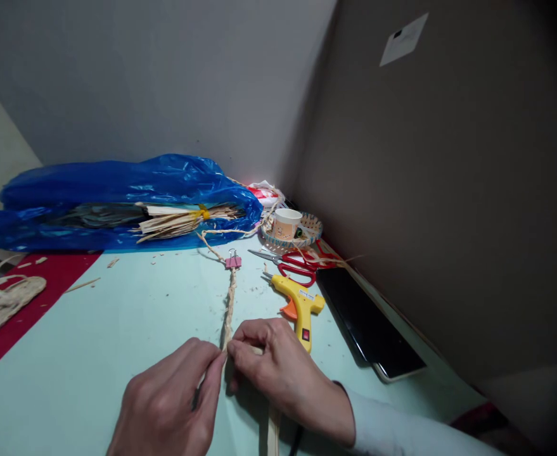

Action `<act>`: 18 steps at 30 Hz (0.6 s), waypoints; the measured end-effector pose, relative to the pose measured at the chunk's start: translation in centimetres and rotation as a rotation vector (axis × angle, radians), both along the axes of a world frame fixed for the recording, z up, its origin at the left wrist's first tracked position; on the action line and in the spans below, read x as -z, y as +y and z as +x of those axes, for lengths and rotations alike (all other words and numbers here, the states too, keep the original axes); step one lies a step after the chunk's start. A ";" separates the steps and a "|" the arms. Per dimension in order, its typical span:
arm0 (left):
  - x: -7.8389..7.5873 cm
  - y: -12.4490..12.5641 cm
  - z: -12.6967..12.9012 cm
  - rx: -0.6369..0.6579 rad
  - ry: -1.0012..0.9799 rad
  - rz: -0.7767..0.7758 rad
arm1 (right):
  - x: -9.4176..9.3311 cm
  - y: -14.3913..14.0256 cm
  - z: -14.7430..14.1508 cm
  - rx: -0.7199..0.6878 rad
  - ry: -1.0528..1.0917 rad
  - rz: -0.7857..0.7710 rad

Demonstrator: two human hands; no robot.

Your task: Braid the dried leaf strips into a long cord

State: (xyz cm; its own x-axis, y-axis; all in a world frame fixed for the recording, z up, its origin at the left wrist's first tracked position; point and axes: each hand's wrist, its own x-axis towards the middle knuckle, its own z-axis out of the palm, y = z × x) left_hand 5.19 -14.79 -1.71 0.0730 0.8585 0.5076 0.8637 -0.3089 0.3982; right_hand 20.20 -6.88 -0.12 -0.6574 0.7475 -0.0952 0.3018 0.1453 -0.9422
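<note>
Braided straw cord (229, 303), pale tan, flat on the light green table (116, 329); near end pinched between the fingertips of both hands, far end running straight away from them to a pink binder clip (233, 261) clamped on it. Left hand (171, 402): knuckles up, thumb and forefinger closed on the cord's near end from the left. Right hand (282, 370): fingers curled, tips closed on the same end from the right, touching the left fingertips; pale sleeve (402, 430) at the wrist. Loose flat straw strip (273, 430): emerges beneath the hands toward the viewer. Yellow glue gun (300, 305): just beyond the right knuckles, orange trigger, nozzle pointing away. Red-handled scissors (293, 264): beyond the glue gun, blades pointing left. Black tablet (368, 326): right of the right hand, lying flat along the wall. Paper cup (286, 222): standing in a small woven basket (312, 229), far beyond the fingers and to their right. Blue plastic bag (116, 196): far side of the table, bundle of straw (178, 220) tied with yellow protruding from it. Red mat (45, 285): well left of the left hand, bearing a woven straw piece (2, 304). Straw scraps scattered between bag and clip.
</note>
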 end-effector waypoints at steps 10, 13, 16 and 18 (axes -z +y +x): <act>0.6 0.2 0.5 0.154 0.570 0.464 | -0.2 0.6 0.1 -0.026 0.129 -0.204; 0.7 0.0 0.5 0.151 0.702 0.435 | -0.3 0.5 0.1 -0.015 0.144 -0.238; 0.9 -0.2 0.8 0.164 0.748 0.398 | 0.3 0.5 -0.1 0.006 0.106 -0.095; 1.2 -0.3 1.0 0.182 0.739 0.389 | 0.7 0.5 -0.2 0.008 0.069 -0.012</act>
State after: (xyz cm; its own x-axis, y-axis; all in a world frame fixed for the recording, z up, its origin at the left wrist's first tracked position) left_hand 6.15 -15.08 -2.87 0.6208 0.5758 0.5320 0.7839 -0.4656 -0.4108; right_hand 20.02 -6.38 -0.83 -0.6563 0.7522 -0.0583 0.2368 0.1320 -0.9626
